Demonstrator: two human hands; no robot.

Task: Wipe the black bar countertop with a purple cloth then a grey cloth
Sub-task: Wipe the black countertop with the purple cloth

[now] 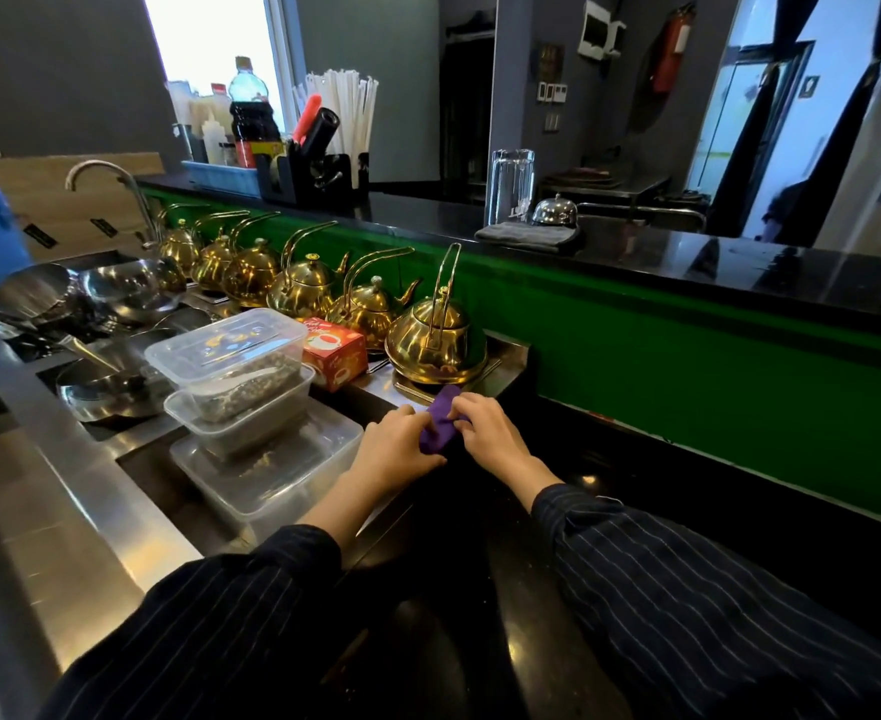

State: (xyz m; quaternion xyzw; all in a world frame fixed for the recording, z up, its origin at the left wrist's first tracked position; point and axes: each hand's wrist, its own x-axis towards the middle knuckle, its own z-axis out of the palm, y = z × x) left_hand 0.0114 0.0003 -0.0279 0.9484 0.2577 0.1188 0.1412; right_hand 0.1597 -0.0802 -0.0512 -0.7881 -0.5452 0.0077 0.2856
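Two hands, left hand [396,443], right hand [487,429], gripping purple cloth [441,419]

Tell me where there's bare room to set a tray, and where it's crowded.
Bare: the upper black bar top right of the grey cloth, and the lower black counter right of the purple cloth, below the green wall. Crowded: the steel counter, with gold teapots and plastic containers.

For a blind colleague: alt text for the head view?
Left hand and right hand grip a purple cloth over the black counter, near a gold teapot. A grey cloth lies folded on the bar top beside a bell.
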